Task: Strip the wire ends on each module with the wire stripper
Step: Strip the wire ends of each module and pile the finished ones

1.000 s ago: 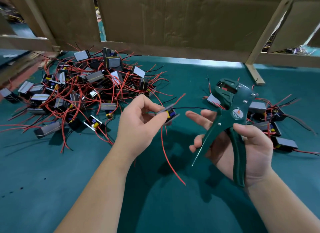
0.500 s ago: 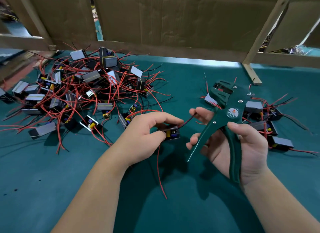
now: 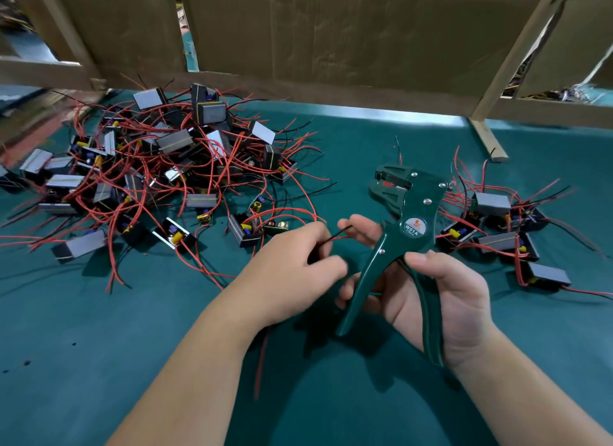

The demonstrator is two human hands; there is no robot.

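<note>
Your green wire stripper carried a round sticker just below its pivot, printed with the code "W01A"; the smaller lettering arched above that code was too fine to read.

Electronics assembly workshop, teal-matted bench, heap of wired modules toward its far left corner, smaller batch near the right edge, wire stripper, cardboard-and-timber partition along the far edge.

Teal cloth tabletop, brown cardboard sheets and pale wooden slats along its far edge.
</note>
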